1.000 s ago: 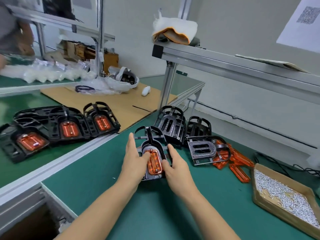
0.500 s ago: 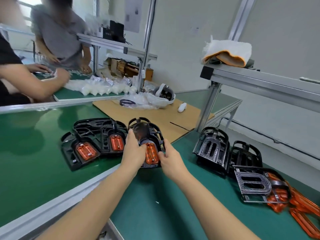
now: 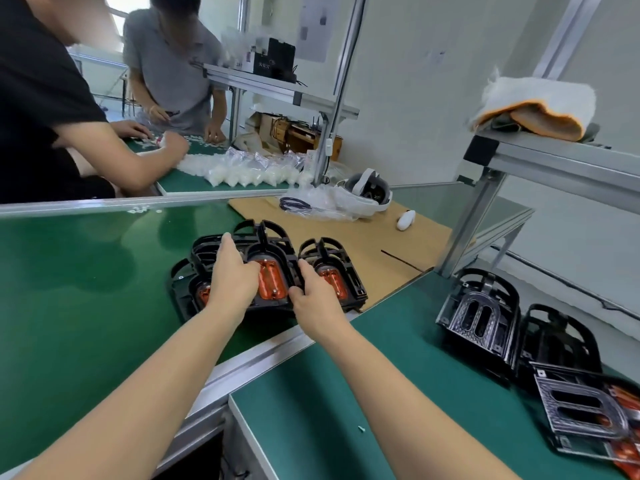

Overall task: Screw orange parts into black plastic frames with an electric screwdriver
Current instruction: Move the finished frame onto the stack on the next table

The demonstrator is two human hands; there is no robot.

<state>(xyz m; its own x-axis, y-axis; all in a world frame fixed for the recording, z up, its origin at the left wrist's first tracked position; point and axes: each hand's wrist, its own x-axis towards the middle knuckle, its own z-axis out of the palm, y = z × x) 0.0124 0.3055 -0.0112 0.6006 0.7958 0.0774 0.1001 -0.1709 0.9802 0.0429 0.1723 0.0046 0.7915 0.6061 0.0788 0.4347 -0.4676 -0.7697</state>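
Observation:
A black plastic frame [image 3: 268, 242] with an orange part [image 3: 272, 284] screwed into it lies on the left green table, on top of other finished frames. My left hand [image 3: 231, 277] holds its left side with the thumb by the orange part. Along its right edge my right hand [image 3: 313, 301] grips with curled fingers. A second finished frame [image 3: 341, 271] sits just right of it, a third [image 3: 194, 289] partly hidden under my left hand. Bare black frames [image 3: 481, 313] stand on the right table, with loose orange parts [image 3: 625, 455] at the far right. No screwdriver is in view.
An aluminium rail [image 3: 263, 353] divides the two green tables. A cardboard sheet [image 3: 346, 233] behind carries a white headset [image 3: 369, 192] and controller [image 3: 406, 220]. Two people work over white bags [image 3: 242, 171] at the back left. A shelf [image 3: 561, 161] with a cloth overhangs the right.
Both hands carried the assembled frame from the right table leftward over the rail and set it down on the pile of finished frames.

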